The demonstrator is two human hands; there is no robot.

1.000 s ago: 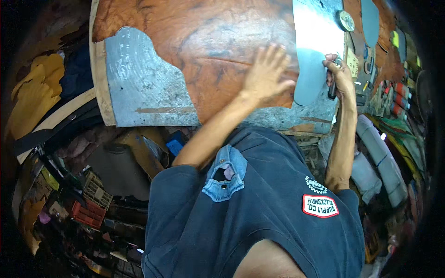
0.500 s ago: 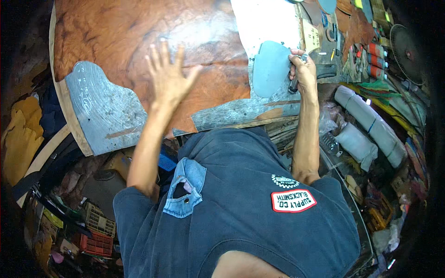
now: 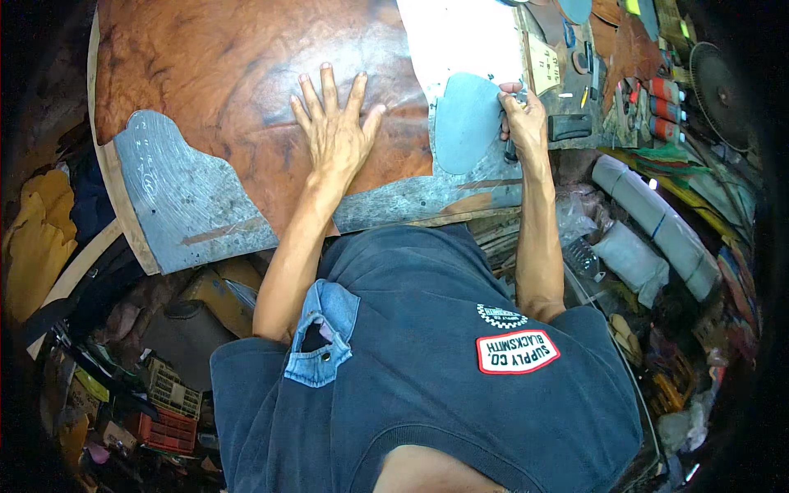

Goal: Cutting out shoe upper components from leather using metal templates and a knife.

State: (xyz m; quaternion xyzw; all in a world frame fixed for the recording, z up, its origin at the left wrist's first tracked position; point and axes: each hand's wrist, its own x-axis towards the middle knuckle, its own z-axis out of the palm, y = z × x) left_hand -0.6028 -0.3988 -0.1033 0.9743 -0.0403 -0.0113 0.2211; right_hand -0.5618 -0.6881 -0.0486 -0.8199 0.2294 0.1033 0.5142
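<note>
The fingers (image 3: 328, 86) of the left hand (image 3: 337, 152) are spread wide, with clear gaps between them and the thumb held out to the side, and nothing is grasped; the hand is laid palm down on a large brown leather sheet (image 3: 205, 66), its fingertips pointed toward the far edge. By the right hand (image 3: 526, 123), the fingers are curled closely around a dark tool (image 3: 510, 151), of which only a short lower end is left uncovered. That hand is held just beside the right edge of a rounded blue-grey piece (image 3: 467, 127); whether the piece is touched by the fingertips cannot be told. The leather is spread over the grey, scuffed tabletop (image 3: 185, 189), most of which is covered by it, with bare metal-like surface exposed at the near left corner and along the near edge. The blue-grey piece is placed to the right of the leather, near its edge. Beyond the right hand, a cream card (image 3: 544, 66) and a black-handled item (image 3: 569, 126) are set down, and red bottles (image 3: 666, 109) are lined up farther right.
</note>
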